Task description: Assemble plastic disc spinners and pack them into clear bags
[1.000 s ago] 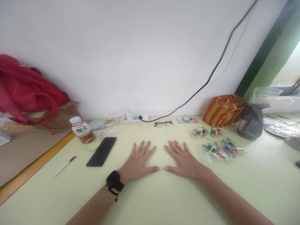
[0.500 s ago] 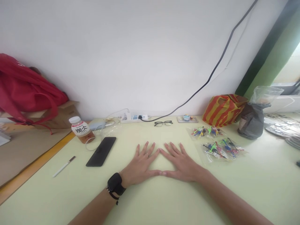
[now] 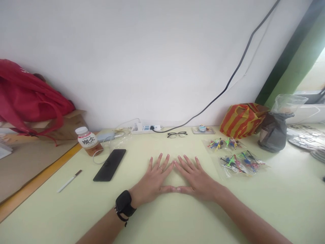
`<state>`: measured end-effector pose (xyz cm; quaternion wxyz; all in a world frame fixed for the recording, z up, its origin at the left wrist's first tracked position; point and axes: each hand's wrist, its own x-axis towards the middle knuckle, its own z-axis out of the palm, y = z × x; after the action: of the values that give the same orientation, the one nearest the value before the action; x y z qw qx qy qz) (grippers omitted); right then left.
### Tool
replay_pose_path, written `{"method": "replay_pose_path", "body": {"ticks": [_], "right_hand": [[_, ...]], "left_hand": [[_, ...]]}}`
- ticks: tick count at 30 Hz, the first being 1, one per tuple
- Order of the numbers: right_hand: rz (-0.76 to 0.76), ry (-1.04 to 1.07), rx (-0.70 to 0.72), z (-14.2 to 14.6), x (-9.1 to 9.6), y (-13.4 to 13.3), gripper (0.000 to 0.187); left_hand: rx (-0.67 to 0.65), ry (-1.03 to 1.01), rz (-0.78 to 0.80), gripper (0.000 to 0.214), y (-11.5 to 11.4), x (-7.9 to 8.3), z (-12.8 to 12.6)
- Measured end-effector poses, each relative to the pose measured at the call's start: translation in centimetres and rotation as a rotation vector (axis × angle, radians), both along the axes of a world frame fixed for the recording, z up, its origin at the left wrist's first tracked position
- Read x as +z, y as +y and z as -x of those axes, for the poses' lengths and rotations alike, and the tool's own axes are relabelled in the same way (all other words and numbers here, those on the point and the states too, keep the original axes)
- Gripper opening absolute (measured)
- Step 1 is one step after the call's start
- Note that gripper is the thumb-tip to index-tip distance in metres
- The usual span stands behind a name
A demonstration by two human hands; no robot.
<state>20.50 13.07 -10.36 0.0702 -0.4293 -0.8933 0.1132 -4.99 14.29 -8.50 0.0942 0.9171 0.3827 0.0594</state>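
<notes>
On the pale green table (image 3: 162, 220) my left hand (image 3: 151, 183) rests palm down, fingers spread, a ring on one finger and a black watch on the wrist. Beside it my right hand (image 3: 200, 181) lies palm down too, its fingers also apart. The two thumb tips meet, and so do the index fingertips, framing a patch of tabletop. Neither hand holds anything. Left of my left hand lies a black phone (image 3: 109, 165). To the right of my right hand are clear packets of colourful small plastic pieces (image 3: 241, 163), with more such packets (image 3: 224, 144) behind.
A drink bottle (image 3: 89, 142) and a white pen (image 3: 69, 181) are at the left. Along the wall lie a power strip (image 3: 146, 128), glasses (image 3: 177, 135) and a small tray (image 3: 210, 130). A striped bag (image 3: 241, 118) and a grey bag (image 3: 274, 132) stand at the right.
My hands keep the same pose on the table, with only a very slight shift. The objects around them stay where they were.
</notes>
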Motion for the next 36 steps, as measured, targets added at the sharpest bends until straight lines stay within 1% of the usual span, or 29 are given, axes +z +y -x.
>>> {"method": "replay_pose_path", "body": {"ticks": [4, 9, 16, 22, 33, 36], "right_hand": [[-0.052, 0.012, 0.009, 0.05, -0.26, -0.01, 0.086], [-0.068, 0.01, 0.008, 0.16, -0.2, -0.19, 0.084], [-0.051, 0.022, -0.013, 0.18, -0.1, -0.23, 0.084], [-0.021, 0.014, -0.024, 0.19, 0.18, -0.26, 0.083], [0.004, 0.018, -0.036, 0.22, 0.47, -0.32, 0.083], [0.021, 0.018, -0.038, 0.25, 0.61, -0.34, 0.083]], "left_hand": [[-0.005, -0.002, 0.01, 0.089, -0.08, 0.13, -0.38], [0.01, -0.008, 0.036, 0.088, -0.15, 0.27, -0.49], [0.001, -0.044, 0.017, 0.084, -0.23, 0.06, -0.27], [0.018, -0.03, 0.043, 0.084, -0.14, -0.04, -0.24], [0.017, -0.052, 0.034, 0.086, -0.28, 0.03, -0.3], [0.032, -0.048, 0.063, 0.085, -0.3, 0.11, -0.36]]}}
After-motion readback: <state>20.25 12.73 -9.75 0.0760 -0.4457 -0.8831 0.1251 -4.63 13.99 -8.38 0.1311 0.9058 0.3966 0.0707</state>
